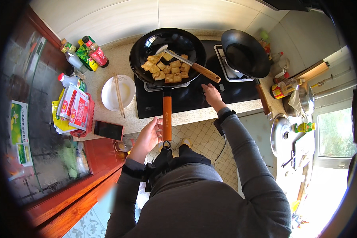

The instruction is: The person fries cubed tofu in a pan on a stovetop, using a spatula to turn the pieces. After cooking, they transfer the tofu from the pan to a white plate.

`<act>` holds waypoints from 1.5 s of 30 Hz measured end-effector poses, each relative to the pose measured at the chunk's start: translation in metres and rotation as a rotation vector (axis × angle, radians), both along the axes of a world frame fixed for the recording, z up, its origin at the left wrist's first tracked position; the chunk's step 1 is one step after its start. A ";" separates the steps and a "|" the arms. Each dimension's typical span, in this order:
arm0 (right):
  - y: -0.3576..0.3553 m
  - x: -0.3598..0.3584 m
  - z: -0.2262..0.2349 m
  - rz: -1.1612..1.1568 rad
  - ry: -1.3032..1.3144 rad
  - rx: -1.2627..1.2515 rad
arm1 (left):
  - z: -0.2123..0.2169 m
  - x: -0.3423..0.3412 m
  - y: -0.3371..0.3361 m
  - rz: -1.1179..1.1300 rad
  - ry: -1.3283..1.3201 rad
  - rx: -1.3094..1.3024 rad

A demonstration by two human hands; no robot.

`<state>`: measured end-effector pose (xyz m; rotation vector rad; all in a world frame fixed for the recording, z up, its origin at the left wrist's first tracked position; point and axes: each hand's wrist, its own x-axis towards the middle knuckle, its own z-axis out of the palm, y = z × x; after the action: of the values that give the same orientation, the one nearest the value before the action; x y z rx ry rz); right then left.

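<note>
Browned tofu pieces (167, 70) lie in a black wok (141, 49) on the left burner. A spatula (204, 72) with a metal head and wooden handle rests in the wok, its handle over the right rim. The wok's wooden handle (167, 119) points toward me. Beside it is my left hand (148, 135), open, fingertips at the handle's left edge; whether they touch is unclear. My right hand (212, 95) is at the front of the black glass hob (186, 99), fingers closed on a stove knob they mostly cover. Another knob (221, 87) shows just right of them.
A second black pan (246, 55) sits tilted on the right burner. To the left are a white bowl (109, 95) with chopsticks (119, 95) across it, a phone (108, 130), a red basket (90, 115) of packets and several sauce bottles. A metal lid (281, 129) stands at the right.
</note>
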<state>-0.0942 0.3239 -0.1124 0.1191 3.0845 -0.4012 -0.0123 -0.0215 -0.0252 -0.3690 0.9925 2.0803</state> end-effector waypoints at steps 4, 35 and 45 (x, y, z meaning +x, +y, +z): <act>0.001 -0.006 -0.003 0.011 0.011 0.036 | -0.001 0.003 -0.016 -0.062 0.078 -0.030; 0.019 0.325 0.023 -0.410 -0.091 -0.436 | -0.063 0.035 0.064 -0.594 0.057 -0.346; 0.077 0.525 0.012 -0.693 -0.116 -0.439 | -0.035 0.139 0.205 -0.834 0.167 -0.238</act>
<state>0.4303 0.4012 -0.1004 1.1472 2.6629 -1.0208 0.1264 0.1839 -0.0603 0.1079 1.2290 1.2537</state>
